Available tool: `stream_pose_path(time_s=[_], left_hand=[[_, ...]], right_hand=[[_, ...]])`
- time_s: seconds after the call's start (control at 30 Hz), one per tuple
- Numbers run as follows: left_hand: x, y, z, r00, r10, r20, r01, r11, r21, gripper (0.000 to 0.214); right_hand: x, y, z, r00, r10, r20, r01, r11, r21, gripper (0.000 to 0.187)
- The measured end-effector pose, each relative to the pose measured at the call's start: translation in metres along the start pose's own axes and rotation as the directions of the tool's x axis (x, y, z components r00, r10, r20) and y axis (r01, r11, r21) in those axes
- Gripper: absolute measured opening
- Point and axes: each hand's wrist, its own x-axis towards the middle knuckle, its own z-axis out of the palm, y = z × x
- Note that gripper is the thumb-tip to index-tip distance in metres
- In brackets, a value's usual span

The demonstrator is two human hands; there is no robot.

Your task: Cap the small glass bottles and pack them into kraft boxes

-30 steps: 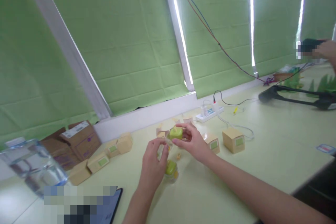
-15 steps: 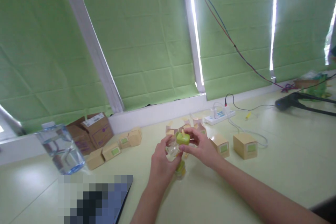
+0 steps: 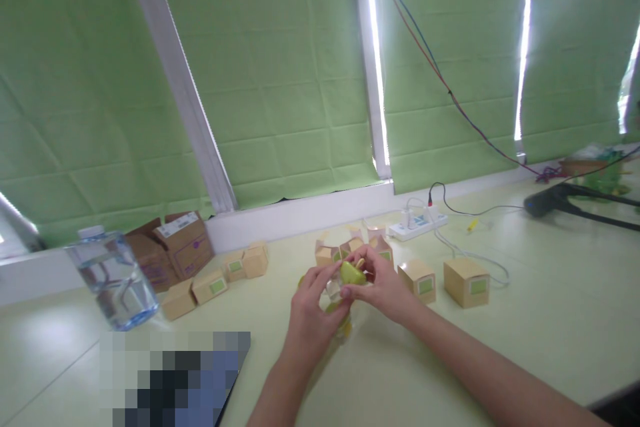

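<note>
My left hand (image 3: 314,303) is closed around a small clear jar (image 3: 333,288), mostly hidden by the fingers. Between the fingertips of my right hand (image 3: 383,283) is a green lid (image 3: 353,273) with a pale loop on top. It tilts against the jar; whether the two touch I cannot tell. On the table, partly behind my left hand, stands a second small jar (image 3: 345,329) with green and yellow on it. A bit of something green shows just left of my left fingers.
Open small cartons (image 3: 327,255) stand behind my hands. Closed cartons (image 3: 466,283) are at right, and several more (image 3: 210,285) at left. A water bottle (image 3: 117,280), a brown box (image 3: 187,247), a pixelated dark object (image 3: 200,380) and a power strip (image 3: 417,227) lie around.
The green lid has tilted and shifted slightly right and down. My left fingers have stretched further over the jar towards the lid. The view has moved a little.
</note>
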Motion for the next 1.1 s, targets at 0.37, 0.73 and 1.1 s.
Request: stream_pose_path(time_s=[0.37,0.73,1.1], left_hand=[[-0.001,-0.004,0.001,0.962,-0.27,-0.035,0.248,0.921,-0.301,0.051],[0.001,-0.008,0.002,0.953,-0.299,0.047,0.286,0.839,-0.462,0.054],[0.002,-0.003,0.0,0.953,-0.298,0.053,0.291,0.854,-0.431,0.052]], right_hand=[[-0.002,-0.007,-0.002,0.992,-0.038,0.117,0.015,0.981,0.191,0.034],[0.005,0.003,-0.004,0.998,-0.054,-0.042,0.06,0.987,0.149,0.03],[0.001,-0.002,-0.004,0.999,-0.036,-0.018,0.038,0.991,0.132,0.031]])
